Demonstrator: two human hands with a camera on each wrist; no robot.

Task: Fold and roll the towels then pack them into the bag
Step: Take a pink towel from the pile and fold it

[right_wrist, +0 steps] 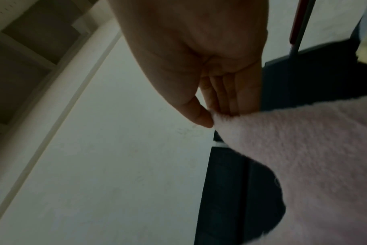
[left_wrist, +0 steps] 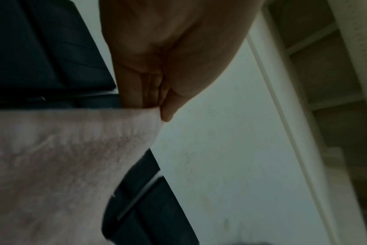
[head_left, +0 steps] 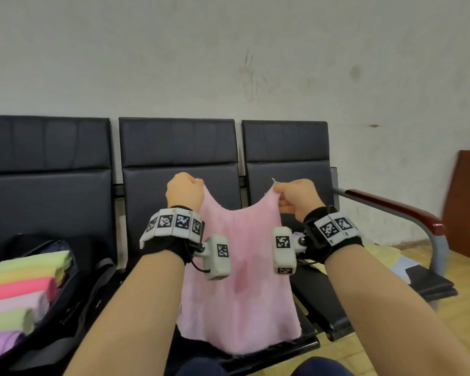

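A fuzzy, matt pink towel (head_left: 239, 280) of napped cloth hangs before padded seats (head_left: 179, 147) in smooth, faintly sheeny dark upholstery (it looks like leatherette). The armrest (head_left: 396, 210) is glossy reddish-brown on a grey metal frame; the wall (head_left: 228, 50) is matt, scuffed plaster.

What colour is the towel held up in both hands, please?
Pale pink towel, with a darker blotch mid-cloth; clearest in the head view.

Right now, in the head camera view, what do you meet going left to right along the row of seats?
Rolled towels in the black bag → left hand → pink towel → right hand → pale towels on the right seat → red armrest.
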